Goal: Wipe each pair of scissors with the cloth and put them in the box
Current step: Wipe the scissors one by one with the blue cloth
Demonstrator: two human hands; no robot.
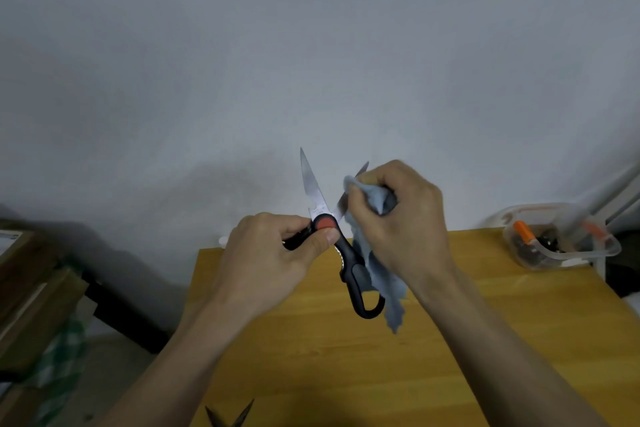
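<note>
Two hands on open kitchen scissors

Two hands meet at frame centre. The left hand (273, 250) pinches the black-handled kitchen scissors (346, 253) at the red pivot; the right hand (398, 218) clamps the grey-blue cloth (381, 274) round one spread blade. Below lies the wooden table (346, 374). A clear plastic box (561, 239) sits right; second scissors' tips (230, 414) poke in at the bottom edge.

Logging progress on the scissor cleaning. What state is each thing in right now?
Black scissors: blades spread open, held above the table.
Cloth: bunched around one blade, rest hanging.
Left hand: grips the scissors near the pivot.
Right hand: pinches the cloth on the blade.
Box: open, already holding items.
Second scissors: blades open, lying at the table's near edge.
</note>
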